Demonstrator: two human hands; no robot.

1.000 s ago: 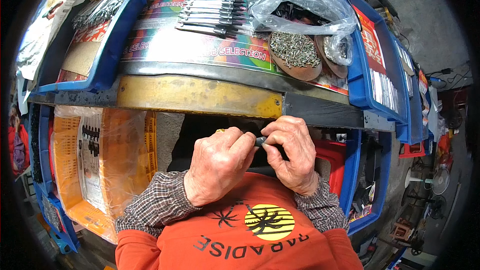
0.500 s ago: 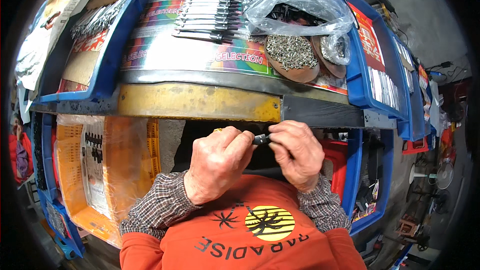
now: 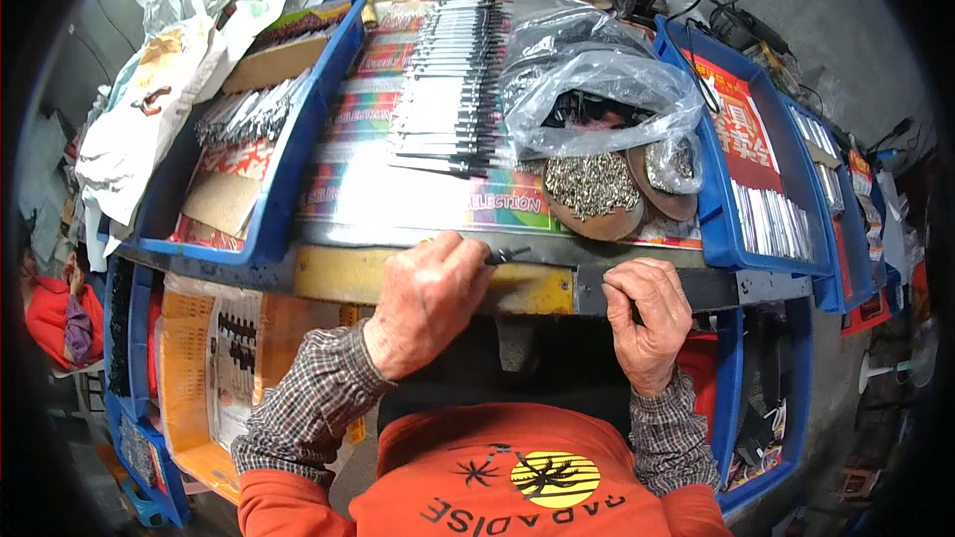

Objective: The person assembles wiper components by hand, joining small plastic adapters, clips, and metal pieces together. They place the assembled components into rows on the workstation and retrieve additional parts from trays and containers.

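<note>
My left hand (image 3: 426, 303) is closed around a short black rod-like part (image 3: 509, 256); its dark, narrow end pokes out past my fingers at the table edge (image 3: 438, 280). The rest of it is hidden in my grip. To the right, my right hand (image 3: 649, 323) hangs apart from it by the black stretch of the edge, fingers curled and thumb bent in against them. Whatever may be between those fingertips is hidden. Beyond my left hand, a row of slim silver rods with black ends (image 3: 453, 89) lies side by side on the table.
Small metal pieces heap on a brown rounded tray (image 3: 609, 226); an open clear plastic bag (image 3: 597, 70) of dark parts sits behind. Blue trays (image 3: 269, 229) flank the work surface, the right one (image 3: 741, 249) holding silver strips. An orange crate (image 3: 189, 358) stands below left.
My hands were together at the black part in front of my chest. Now they are apart: the left has moved up to the table edge with the part, the right has drawn away rightward.
</note>
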